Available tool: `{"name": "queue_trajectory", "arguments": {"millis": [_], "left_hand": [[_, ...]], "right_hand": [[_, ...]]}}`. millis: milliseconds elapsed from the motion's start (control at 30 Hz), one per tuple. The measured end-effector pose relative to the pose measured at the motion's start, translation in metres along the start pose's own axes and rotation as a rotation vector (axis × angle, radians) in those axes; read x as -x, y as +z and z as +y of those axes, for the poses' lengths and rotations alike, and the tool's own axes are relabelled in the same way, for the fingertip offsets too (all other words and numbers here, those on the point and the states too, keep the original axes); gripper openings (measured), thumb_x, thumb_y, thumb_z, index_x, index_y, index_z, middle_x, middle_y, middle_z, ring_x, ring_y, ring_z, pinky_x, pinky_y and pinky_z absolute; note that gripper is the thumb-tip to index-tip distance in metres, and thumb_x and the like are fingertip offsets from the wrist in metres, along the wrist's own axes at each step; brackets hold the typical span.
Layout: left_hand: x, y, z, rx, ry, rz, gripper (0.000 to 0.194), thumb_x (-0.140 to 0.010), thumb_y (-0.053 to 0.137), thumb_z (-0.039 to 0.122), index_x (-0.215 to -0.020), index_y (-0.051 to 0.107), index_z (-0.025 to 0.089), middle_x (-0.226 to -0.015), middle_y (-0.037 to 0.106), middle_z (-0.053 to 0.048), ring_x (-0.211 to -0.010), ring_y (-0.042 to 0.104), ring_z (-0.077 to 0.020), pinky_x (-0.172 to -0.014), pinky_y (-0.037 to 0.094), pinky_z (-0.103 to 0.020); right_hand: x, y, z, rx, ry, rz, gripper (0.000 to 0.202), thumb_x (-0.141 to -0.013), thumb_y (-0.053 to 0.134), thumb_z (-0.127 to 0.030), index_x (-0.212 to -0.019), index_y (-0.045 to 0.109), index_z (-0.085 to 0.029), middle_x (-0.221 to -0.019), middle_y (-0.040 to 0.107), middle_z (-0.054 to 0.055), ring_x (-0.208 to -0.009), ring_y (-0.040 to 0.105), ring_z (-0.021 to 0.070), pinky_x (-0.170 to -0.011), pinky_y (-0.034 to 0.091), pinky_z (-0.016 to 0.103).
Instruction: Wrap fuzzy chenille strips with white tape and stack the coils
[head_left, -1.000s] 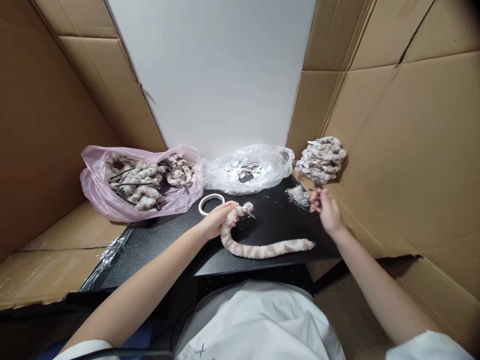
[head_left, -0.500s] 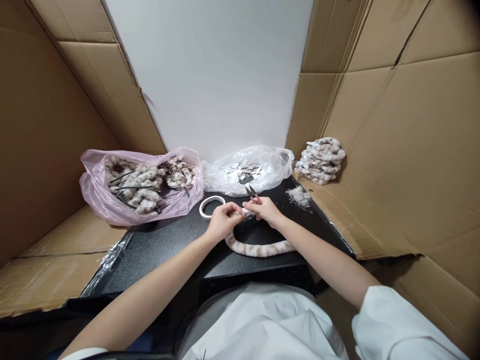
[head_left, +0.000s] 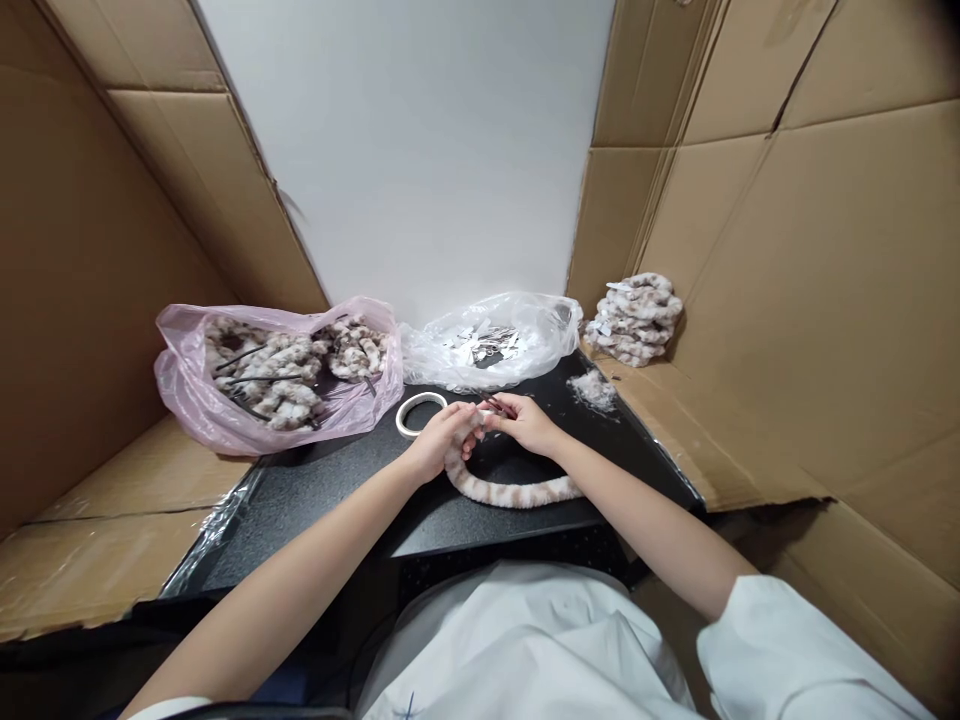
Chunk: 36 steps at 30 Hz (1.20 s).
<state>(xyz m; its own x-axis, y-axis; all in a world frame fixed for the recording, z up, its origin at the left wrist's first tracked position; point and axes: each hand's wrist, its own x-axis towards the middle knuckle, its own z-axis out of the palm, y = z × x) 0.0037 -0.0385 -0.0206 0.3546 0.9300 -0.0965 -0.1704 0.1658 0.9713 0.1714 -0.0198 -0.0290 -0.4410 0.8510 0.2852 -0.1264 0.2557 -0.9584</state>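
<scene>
A fluffy pink-and-brown band [head_left: 517, 493] curves in a loop on the black table, its near side lying toward me. My left hand [head_left: 442, 440] is closed round the band's upper left part. Close against it, my right hand [head_left: 523, 422] holds small dark-red scissors [head_left: 495, 402], and its thumb and fingertips press on the band's end. The scissor blades point up and left, partly hidden behind the fingers. A roll of white tape [head_left: 403, 416] lies just left of my left hand.
A pink bag [head_left: 180, 370] of fluffy bands and dark strips lies at the left. Behind my hands is a clear bag [head_left: 540, 350] of white tags. Stacked fluffy bands [head_left: 637, 320] and loose fluff [head_left: 594, 390] are at the right. Cardboard walls [head_left: 825, 300] flank the black table [head_left: 322, 500].
The scissors have tipped down to the left, between the hands. My left hand has closed further round the band, and its end has shifted. The whole view has moved slightly.
</scene>
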Motion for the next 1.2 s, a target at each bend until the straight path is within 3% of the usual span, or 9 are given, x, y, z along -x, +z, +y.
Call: {"name": "queue_trajectory", "arguments": {"millis": [100,233,367,567,767,967,1200], "left_hand": [[0.0,-0.001,0.001,0.032,0.041,-0.03,0.034,-0.069,0.07,0.037,-0.082,0.044,0.018,-0.065,0.06,0.003,-0.043,0.042,-0.0043,-0.041,0.032,-0.015],[-0.001,-0.002,0.001,0.067,0.029,-0.048,0.031,-0.068,0.064,0.031,-0.087,0.042,0.02,-0.065,0.062,0.003,-0.042,0.044,-0.0054,-0.041,0.032,-0.016],[-0.001,-0.002,-0.002,0.016,0.079,-0.045,0.031,-0.069,0.062,0.031,-0.092,0.043,0.021,-0.07,0.064,0.002,-0.044,0.047,-0.0065,-0.043,0.034,-0.018],[0.003,-0.003,-0.004,-0.066,0.156,-0.092,0.038,-0.074,0.064,0.034,-0.106,0.051,0.021,-0.075,0.066,0.0,-0.047,0.05,-0.0072,-0.045,0.038,-0.019],[0.006,0.001,-0.002,-0.115,0.153,-0.099,0.035,-0.071,0.068,0.034,-0.101,0.063,0.017,-0.085,0.069,-0.004,-0.055,0.054,-0.0083,-0.052,0.047,-0.022],[0.005,0.002,-0.002,-0.138,0.209,0.002,0.034,-0.073,0.068,0.042,-0.095,0.066,0.015,-0.088,0.072,-0.008,-0.064,0.063,-0.0146,-0.053,0.047,-0.023],[0.001,0.0,-0.005,-0.151,0.195,-0.015,0.044,-0.07,0.072,0.041,-0.103,0.065,0.013,-0.092,0.072,-0.011,-0.083,0.065,-0.0202,-0.056,0.049,-0.023]], "right_hand": [[-0.001,-0.003,0.004,0.007,0.009,-0.034,0.044,-0.066,0.073,-0.051,-0.092,0.063,-0.018,-0.083,0.065,0.002,-0.08,0.062,0.0166,-0.078,0.048,0.031],[-0.001,-0.005,0.008,0.043,-0.005,-0.002,0.047,-0.065,0.074,-0.054,-0.096,0.061,-0.02,-0.09,0.065,0.003,-0.088,0.062,0.0185,-0.082,0.048,0.032],[0.0,-0.007,0.009,0.14,-0.073,0.013,0.04,-0.072,0.069,-0.051,-0.097,0.059,-0.021,-0.096,0.064,0.004,-0.094,0.061,0.0195,-0.086,0.047,0.033],[0.0,-0.005,0.011,0.173,-0.104,0.046,0.037,-0.077,0.065,-0.046,-0.104,0.054,-0.022,-0.101,0.063,0.004,-0.097,0.06,0.0195,-0.087,0.046,0.033],[0.001,-0.004,0.01,0.174,-0.071,0.112,0.039,-0.078,0.062,-0.048,-0.106,0.051,-0.023,-0.103,0.062,0.005,-0.1,0.058,0.0194,-0.087,0.046,0.032],[0.004,-0.015,-0.003,0.382,-0.149,0.343,0.043,-0.088,0.04,-0.059,-0.09,0.058,-0.02,-0.087,0.063,0.003,-0.086,0.057,0.0187,-0.081,0.042,0.029],[0.012,-0.017,-0.011,0.747,-0.229,0.324,0.041,-0.088,0.045,-0.055,-0.075,0.058,-0.019,-0.067,0.057,0.001,-0.064,0.053,0.0156,-0.061,0.035,0.026]]}}
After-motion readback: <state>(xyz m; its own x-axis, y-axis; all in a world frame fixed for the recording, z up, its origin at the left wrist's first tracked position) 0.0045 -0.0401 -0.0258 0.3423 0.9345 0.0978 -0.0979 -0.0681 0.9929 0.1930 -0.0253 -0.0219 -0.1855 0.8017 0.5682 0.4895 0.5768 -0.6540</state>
